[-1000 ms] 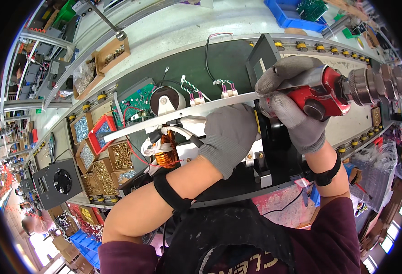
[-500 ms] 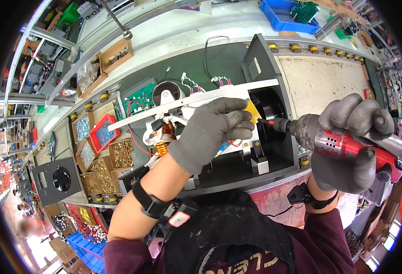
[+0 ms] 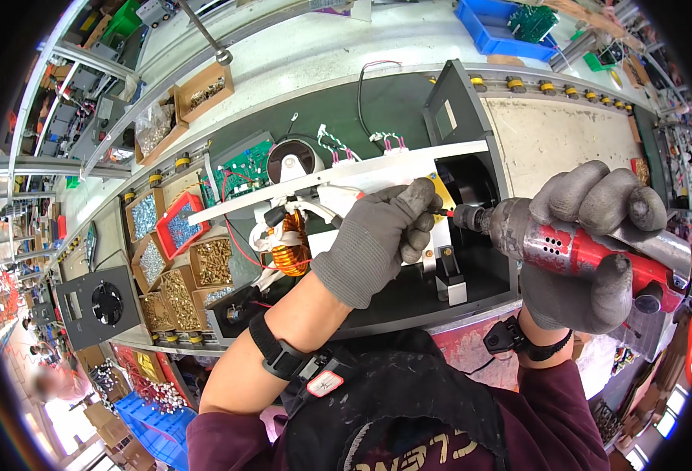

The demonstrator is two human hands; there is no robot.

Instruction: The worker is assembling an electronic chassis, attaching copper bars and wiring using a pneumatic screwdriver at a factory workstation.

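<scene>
My right hand (image 3: 570, 294), in a grey glove, wraps round a red power screwdriver (image 3: 554, 242) held level, its bit pointing left. At the bit's tip, my gloved left hand (image 3: 373, 243) has its fingers pinched together; whatever they hold is too small and hidden to make out. Both hands are over an open dark metal housing (image 3: 479, 294). Inside it are a white panel with a yellow label (image 3: 442, 196), a copper-wound coil (image 3: 289, 247), a black round part (image 3: 469, 184) and a small black bracket (image 3: 450, 275). A light metal strip (image 3: 409, 158) runs across the housing.
Left of the housing lie a green circuit board (image 3: 245, 169), cardboard boxes of screws (image 3: 177, 298) and a red tray (image 3: 179, 226). Further left is a dark panel with a fan (image 3: 95, 306). A blue bin (image 3: 495, 27) stands at the far side, beyond the roller track (image 3: 546, 86).
My left hand's fingers have gone from loosely extended to pinched at the bit. The screwdriver has shifted slightly left, its tip now by the left fingers.
</scene>
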